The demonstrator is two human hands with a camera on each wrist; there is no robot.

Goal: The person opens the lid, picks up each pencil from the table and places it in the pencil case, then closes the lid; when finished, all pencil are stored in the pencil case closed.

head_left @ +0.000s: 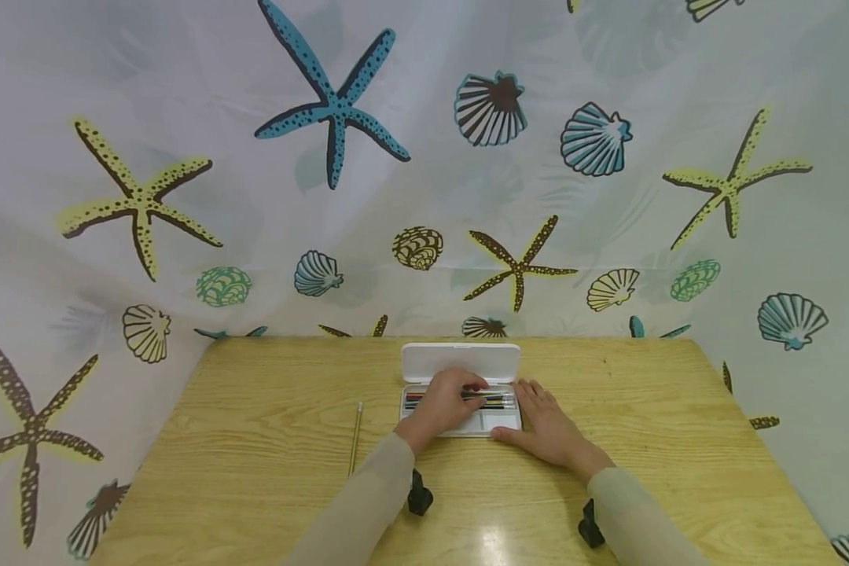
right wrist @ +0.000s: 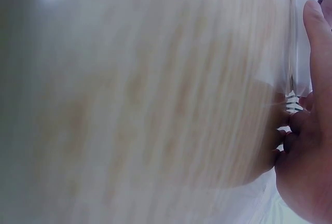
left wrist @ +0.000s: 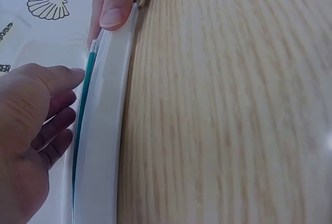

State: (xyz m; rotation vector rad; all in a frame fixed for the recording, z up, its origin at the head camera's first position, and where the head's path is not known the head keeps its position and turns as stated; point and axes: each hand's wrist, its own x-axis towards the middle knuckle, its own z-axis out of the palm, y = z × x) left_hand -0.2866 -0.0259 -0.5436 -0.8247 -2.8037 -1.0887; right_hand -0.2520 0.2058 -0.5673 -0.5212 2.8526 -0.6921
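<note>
A white pencil case [head_left: 460, 428] lies on the table with its lid [head_left: 460, 362] raised at the back. Several pencils [head_left: 413, 399] lie side by side in its rear part. My left hand [head_left: 444, 402] is over them, thumb and index finger apart. In the left wrist view, its thumb tip reaches a teal pencil [left wrist: 83, 99] with a white eraser end, beside the case wall [left wrist: 106, 110]; the other fingers are loosely bent. My right hand [head_left: 548, 424] steadies the case's right end, thumb at the front corner and fingers extended along the side.
A single gold-coloured pencil [head_left: 356, 436] lies on the wooden table [head_left: 269, 440] left of the case. Behind and around the table hangs a white curtain [head_left: 368, 212] printed with starfish and shells. A small black device [head_left: 419, 495] sits at the left wrist.
</note>
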